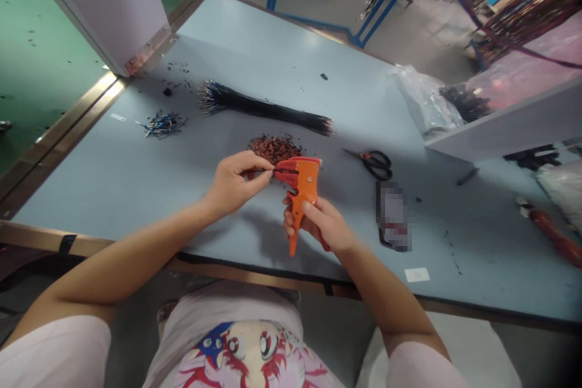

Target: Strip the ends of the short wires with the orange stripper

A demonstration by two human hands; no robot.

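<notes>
My right hand [321,221] is wrapped round the handles of an orange and red wire stripper [308,179]. Between the thumb and fingertips of my left hand [239,182], a thin black wire [258,170] is pinched, its end at the stripper's red jaws. Whether the jaws are clamped on the wire I cannot tell. Just behind the tool lies a pile of small copper-coloured and dark scraps [275,148]. Farther back, a long bundle of black wires [268,109] rests on the table, with blue and metallic ends at its left.
Black-handled scissors [377,163] and a blurred-out phone-like object [393,215] lie to the right. At left is a small heap of blue and silver pieces [162,124]. White uprights [104,6] stand at left and right; a red-handled tool [552,227] lies far right.
</notes>
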